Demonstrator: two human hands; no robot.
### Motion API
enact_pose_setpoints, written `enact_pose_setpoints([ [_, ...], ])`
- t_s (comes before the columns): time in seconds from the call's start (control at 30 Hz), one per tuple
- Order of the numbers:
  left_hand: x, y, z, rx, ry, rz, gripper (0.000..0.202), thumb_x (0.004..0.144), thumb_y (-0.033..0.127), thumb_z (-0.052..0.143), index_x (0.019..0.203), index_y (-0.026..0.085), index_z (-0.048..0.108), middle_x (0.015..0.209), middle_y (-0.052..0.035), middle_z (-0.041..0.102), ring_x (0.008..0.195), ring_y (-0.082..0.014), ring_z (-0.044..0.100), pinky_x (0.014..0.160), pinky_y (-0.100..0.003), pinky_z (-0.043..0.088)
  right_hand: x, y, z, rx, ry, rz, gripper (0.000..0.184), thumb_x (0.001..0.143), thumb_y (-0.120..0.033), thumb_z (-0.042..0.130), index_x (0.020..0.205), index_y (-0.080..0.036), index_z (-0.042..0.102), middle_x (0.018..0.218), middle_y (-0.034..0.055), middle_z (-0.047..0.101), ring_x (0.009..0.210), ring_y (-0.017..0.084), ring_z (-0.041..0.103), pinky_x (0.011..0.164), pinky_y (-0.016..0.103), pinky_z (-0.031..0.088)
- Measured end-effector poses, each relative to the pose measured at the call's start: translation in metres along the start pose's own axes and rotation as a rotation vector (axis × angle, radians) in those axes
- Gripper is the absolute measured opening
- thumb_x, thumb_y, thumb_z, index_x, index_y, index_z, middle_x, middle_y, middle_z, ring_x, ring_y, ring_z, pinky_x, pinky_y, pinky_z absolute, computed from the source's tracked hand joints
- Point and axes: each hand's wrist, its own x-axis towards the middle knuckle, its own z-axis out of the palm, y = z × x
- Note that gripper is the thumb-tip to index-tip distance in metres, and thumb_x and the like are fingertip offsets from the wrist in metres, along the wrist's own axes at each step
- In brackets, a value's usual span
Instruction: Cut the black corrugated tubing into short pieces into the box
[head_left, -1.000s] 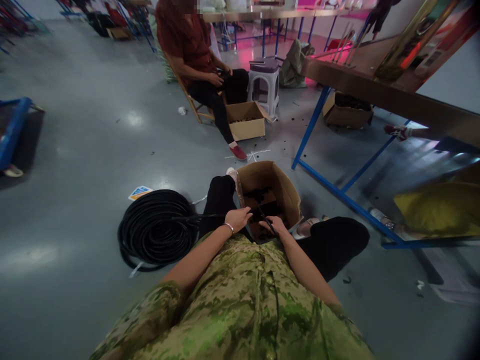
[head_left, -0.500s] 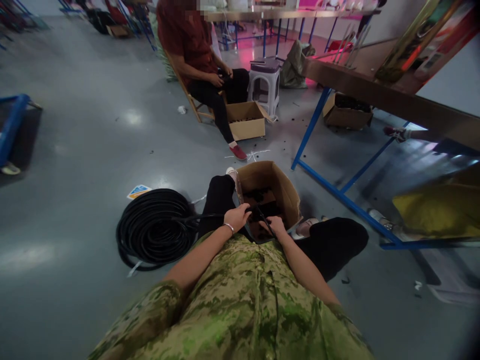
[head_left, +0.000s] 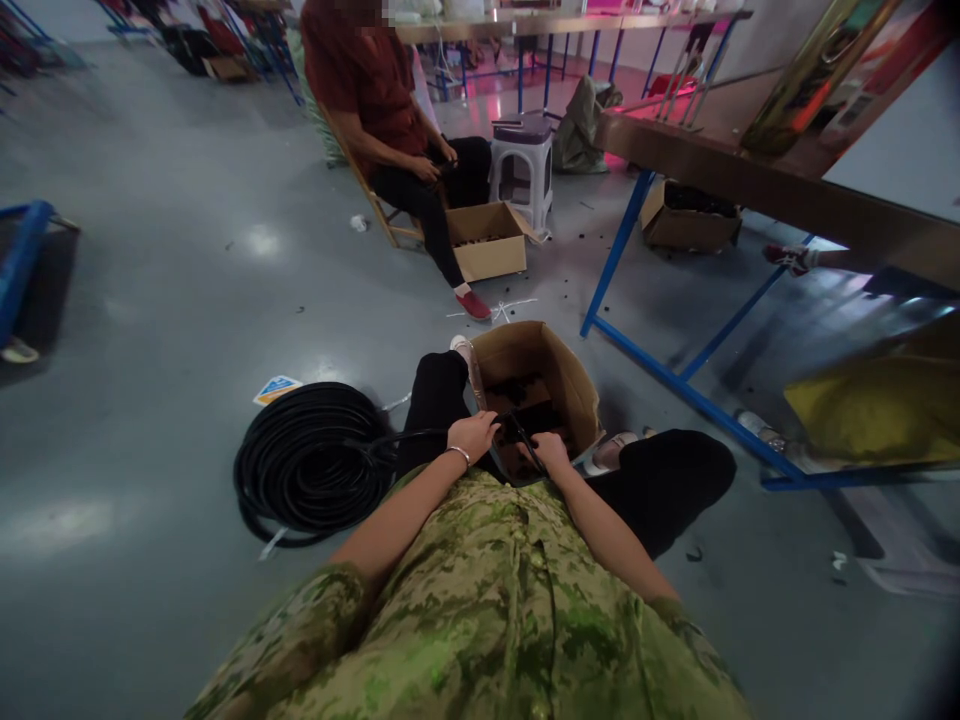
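A thick coil of black hose (head_left: 304, 460) lies on the floor to my left. Its free length runs over my left thigh into my left hand (head_left: 474, 434), whose fingers are closed round it near the end. My right hand (head_left: 550, 454) is closed on a slim dark tool (head_left: 526, 438) that slants up toward the hose end; its exact kind is too dark to tell. Both hands are over the near part of an open cardboard box (head_left: 574, 380) between my legs. Short black pieces (head_left: 517, 388) lie inside the box.
Ahead, a person in a red shirt (head_left: 352, 75) sits by a smaller cardboard box (head_left: 491, 255) and a plastic stool (head_left: 523, 165). A blue-legged table (head_left: 615, 250) stands at right, with a box of black parts (head_left: 694, 225) and a yellow sack (head_left: 877, 400) beneath.
The view has shifted slightly. My hands stay nearly in place on the hose and the tool, with the tool appearing at a slightly different angle.
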Motion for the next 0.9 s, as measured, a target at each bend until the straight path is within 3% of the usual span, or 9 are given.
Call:
enact_pose_setpoints([
  [0.23, 0.000, -0.001, -0.005, 0.041, -0.057, 0.113, 0.030, 0.094, 0.035, 0.039, 0.113, 0.027, 0.060, 0.099, -0.0039, 0.066, 0.083, -0.0172, 0.063, 0.065, -0.025, 0.041, 0.003, 0.007, 0.007, 0.167, -0.099, 0.019, 0.045, 0.079, -0.064, 0.054, 0.089, -0.024, 0.073, 0.087, 0.0072, 0.072, 0.084, 0.021, 0.065, 0.062, 0.022, 0.040],
  [0.43, -0.002, -0.002, -0.007, 0.006, -0.047, 0.183, 0.029, 0.093, 0.036, 0.041, 0.115, 0.029, 0.060, 0.100, -0.0022, 0.066, 0.084, -0.0154, 0.063, 0.065, -0.024, 0.041, 0.008, 0.007, 0.008, 0.293, -0.164, -0.032, 0.044, 0.082, -0.060, 0.054, 0.099, -0.022, 0.069, 0.093, 0.0044, 0.072, 0.087, 0.020, 0.064, 0.068, 0.023, 0.043],
  [0.67, -0.002, 0.002, -0.003, -0.008, -0.066, 0.128, 0.031, 0.094, 0.036, 0.038, 0.113, 0.025, 0.060, 0.102, -0.0057, 0.066, 0.085, -0.0170, 0.064, 0.068, -0.026, 0.043, 0.000, -0.003, -0.001, 0.113, -0.084, 0.032, 0.041, 0.084, -0.055, 0.052, 0.089, -0.020, 0.073, 0.092, 0.0084, 0.072, 0.088, 0.021, 0.065, 0.063, 0.022, 0.040],
  [0.9, -0.002, 0.004, 0.004, 0.023, -0.106, 0.067, 0.030, 0.094, 0.035, 0.039, 0.110, 0.022, 0.061, 0.103, -0.0081, 0.066, 0.089, -0.0192, 0.064, 0.072, -0.028, 0.045, 0.002, -0.008, 0.003, -0.005, -0.085, 0.108, 0.030, 0.080, -0.042, 0.057, 0.090, -0.020, 0.075, 0.092, 0.0113, 0.073, 0.088, 0.022, 0.068, 0.063, 0.022, 0.044],
])
